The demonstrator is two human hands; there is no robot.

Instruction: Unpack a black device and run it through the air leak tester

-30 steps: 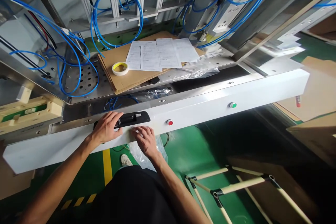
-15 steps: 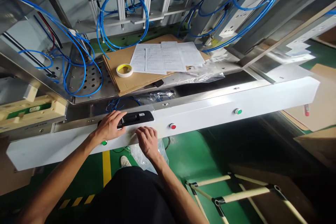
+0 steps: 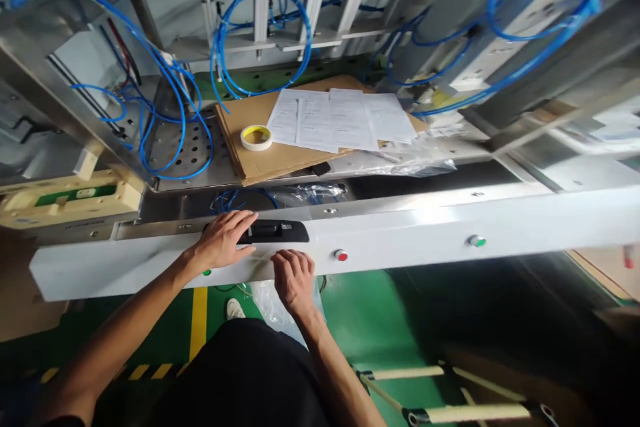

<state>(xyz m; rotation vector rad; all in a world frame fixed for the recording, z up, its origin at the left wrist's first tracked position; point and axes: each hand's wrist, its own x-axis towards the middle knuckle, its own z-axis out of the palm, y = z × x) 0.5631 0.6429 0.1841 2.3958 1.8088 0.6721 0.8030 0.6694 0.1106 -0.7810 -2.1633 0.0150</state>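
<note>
A long black plastic trim panel (image 3: 295,232), which looks like a car-door switch panel, lies on the white front ledge of the bench. My left hand (image 3: 223,240) rests over its left end, fingers stretched out and thumb apart from them; that end is hidden underneath. Just below the panel's near edge is my right hand (image 3: 294,280), its fingers curled together over the ledge. Whatever those fingers may hold is hidden. A red button (image 3: 341,255) sits on the ledge to the right of this hand, and a green button (image 3: 207,273) is partly visible under my left wrist.
Behind the ledge, a tape roll (image 3: 257,139) and paper sheets (image 3: 335,121) lie on cardboard (image 3: 235,140). Blue air hoses (image 3: 145,33) loop around the fixture. Another green button (image 3: 477,240) is farther right. A pipe frame (image 3: 470,412) stands on the green floor.
The camera view has shifted, so the bench appears farther right. My left fingers look a little straighter, with the thumb farther out. The panel stays on the ledge, my right hand below it.
</note>
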